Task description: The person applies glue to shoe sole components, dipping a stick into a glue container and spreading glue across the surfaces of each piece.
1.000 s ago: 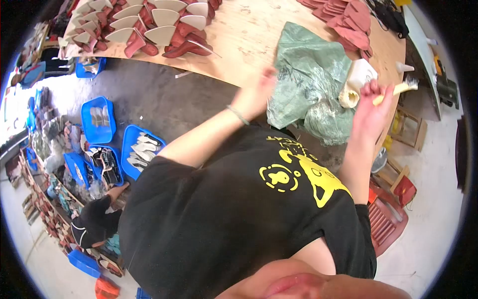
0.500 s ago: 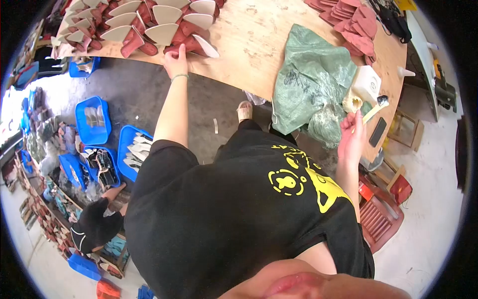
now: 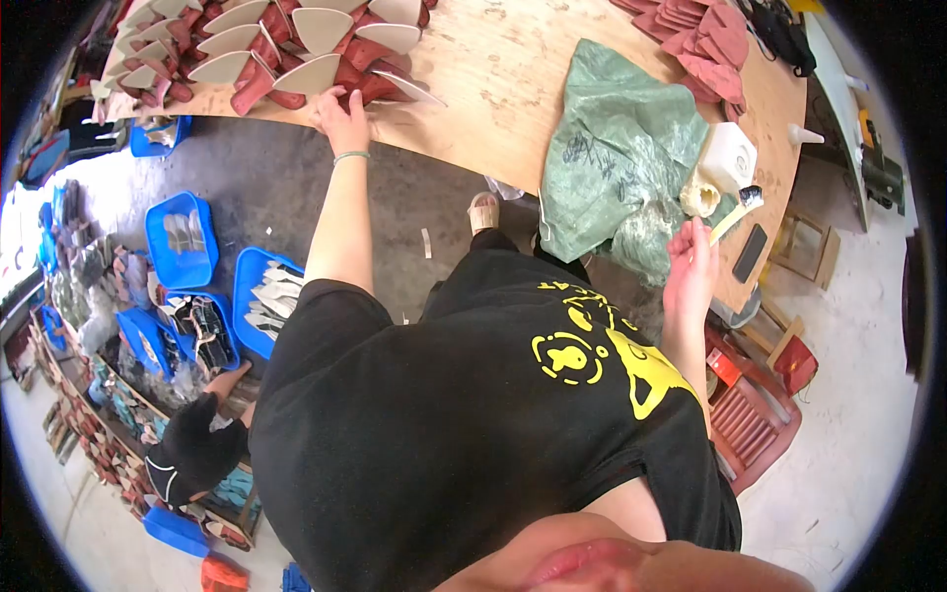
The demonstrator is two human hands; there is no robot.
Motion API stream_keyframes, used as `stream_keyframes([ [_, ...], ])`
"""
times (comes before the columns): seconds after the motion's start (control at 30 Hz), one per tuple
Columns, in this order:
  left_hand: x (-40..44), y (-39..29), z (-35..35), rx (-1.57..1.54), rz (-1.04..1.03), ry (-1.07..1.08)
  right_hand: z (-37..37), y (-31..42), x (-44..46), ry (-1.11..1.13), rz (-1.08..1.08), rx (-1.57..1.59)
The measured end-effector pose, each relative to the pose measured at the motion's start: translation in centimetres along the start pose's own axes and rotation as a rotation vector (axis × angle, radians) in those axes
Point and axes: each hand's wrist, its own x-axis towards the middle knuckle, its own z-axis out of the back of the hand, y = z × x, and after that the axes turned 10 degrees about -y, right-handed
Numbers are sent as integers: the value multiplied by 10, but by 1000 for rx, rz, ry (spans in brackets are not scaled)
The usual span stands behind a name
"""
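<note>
Upper-left red pieces [image 3: 254, 91] bore pale ones [image 3: 321, 33]; the upper-right pile [image 3: 702, 39] showed none. The half-curled left hand's [image 3: 342, 123] hold was unclear; the right hand [image 3: 688, 271] gripped a brush [image 3: 733, 214].

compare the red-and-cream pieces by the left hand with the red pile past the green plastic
The red-and-cream pieces have pale, tapered panels; the red pile shows only red.
The red-and-cream pieces stand at angles in rough rows; the red pile lies flatter, its pieces overlapping.
The left hand is at the near edge of the red-and-cream pieces; no hand is at the red pile.
Both rest on the wooden table.
</note>
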Motion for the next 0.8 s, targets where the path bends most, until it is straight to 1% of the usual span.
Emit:
stream_keyframes([
  [0.1,-2,10,-6,-39,74,-31,3,-4,-1,17,-1,2],
  [0.17,-1,8,-5,-25,78,-75,1,-4,-3,8,-15,-6],
  [0.2,1,1,-3,-17,79,-99,1,-5,-3,15,-15,-6],
  [0.3,0,-40,1,42,134,-272,-1,-6,-5,23,-18,-17],
  [0.4,-4,-55,-15,-115,455,-422,-6,-3,-9,21,-23,-29],
  [0.5,-5,-49,-18,120,432,-204,-5,-5,-9,52,-20,-13],
  [0.6,-8,-58,-25,98,521,-305,-4,-6,-9,43,-26,0],
  [0.7,-16,-52,-30,26,508,-366,-1,-6,-9,39,-35,17],
  [0.8,-28,-76,-20,166,486,-381,7,-5,-5,45,-33,19],
])
